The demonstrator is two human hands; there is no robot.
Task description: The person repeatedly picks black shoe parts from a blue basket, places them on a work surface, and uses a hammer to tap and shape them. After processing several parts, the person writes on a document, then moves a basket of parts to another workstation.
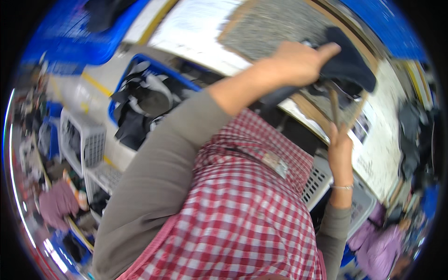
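Note:
My left hand [301, 63] reaches across the bench and grips a dark navy, curved piece of material [347, 60], with one finger stretched out along its top. The piece is lifted at its near edge, and its exact kind is hard to make out through the blur. Closer to me, my right hand [340, 144] is closed around a brown wooden-looking handle [334, 100]. Its far end runs up to the underside of the navy piece, where the tip is hidden. Beneath both hands lies a grey, rough-surfaced board [275, 28] with a tan border.
The white bench top [382, 154] carries the board. To the left stands a blue crate [112, 109] full of dark and grey cut pieces. Blue bins [70, 46] and white baskets [93, 144] sit farther left. Another person in purple [380, 247] is at the lower right.

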